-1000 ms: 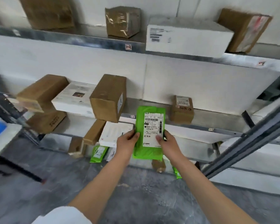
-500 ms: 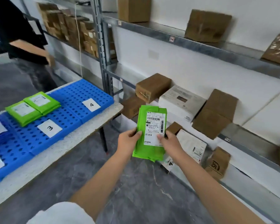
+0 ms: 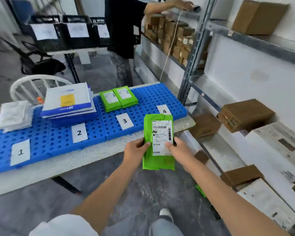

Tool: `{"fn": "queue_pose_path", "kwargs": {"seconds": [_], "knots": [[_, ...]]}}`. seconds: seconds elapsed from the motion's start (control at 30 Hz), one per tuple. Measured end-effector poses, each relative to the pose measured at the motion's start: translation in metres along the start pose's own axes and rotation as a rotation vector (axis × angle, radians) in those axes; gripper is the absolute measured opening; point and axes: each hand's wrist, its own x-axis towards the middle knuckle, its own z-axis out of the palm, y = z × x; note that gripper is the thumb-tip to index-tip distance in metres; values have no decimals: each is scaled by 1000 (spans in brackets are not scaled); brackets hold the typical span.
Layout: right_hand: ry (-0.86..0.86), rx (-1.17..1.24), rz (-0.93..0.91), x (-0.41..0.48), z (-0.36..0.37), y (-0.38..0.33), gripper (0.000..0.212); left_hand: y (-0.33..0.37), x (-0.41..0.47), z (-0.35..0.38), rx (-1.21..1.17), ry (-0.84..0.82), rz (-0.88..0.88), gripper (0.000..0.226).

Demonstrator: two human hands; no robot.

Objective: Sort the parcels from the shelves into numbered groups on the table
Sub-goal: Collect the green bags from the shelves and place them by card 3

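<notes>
Both our hands hold one flat green plastic parcel (image 3: 158, 132) with a white printed label, upright in the air. Our left hand (image 3: 136, 149) grips its edge at 9 o'clock, thumb on the front, and our right hand (image 3: 179, 150) grips the edge at 3 o'clock. The parcel appears at 6 o'clock from the white paper card marked 4 (image 3: 164, 111). Two similar green parcels (image 3: 118, 98) lie side by side on the blue perforated plastic mat (image 3: 58, 138) of the grey table (image 3: 75, 160), at 12 o'clock from the card marked 3 (image 3: 125, 120).
</notes>
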Motion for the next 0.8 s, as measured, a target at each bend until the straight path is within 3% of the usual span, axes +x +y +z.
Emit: {"fn": "queue_pose_path", "kwargs": {"seconds": [0.1, 0.2, 0.43, 0.67, 0.8], "knots": [[-62, -3, -35, 28, 16, -19, 23, 7, 15, -20, 39, 91, -6, 31], [-138, 11, -84, 60, 22, -36, 22, 17, 35, -28, 38, 161, -9, 13], [-214, -23, -159, 138, -3, -53, 18, 44, 91, -1, 33, 284, -41, 5], [-288, -34, -192, 213, -41, -58, 28, 74, 148, 48, -12, 380, -96, 33], [-349, -26, -203, 248, -52, -60, 25, 84, 170, 65, 3, 433, -94, 29]]}}
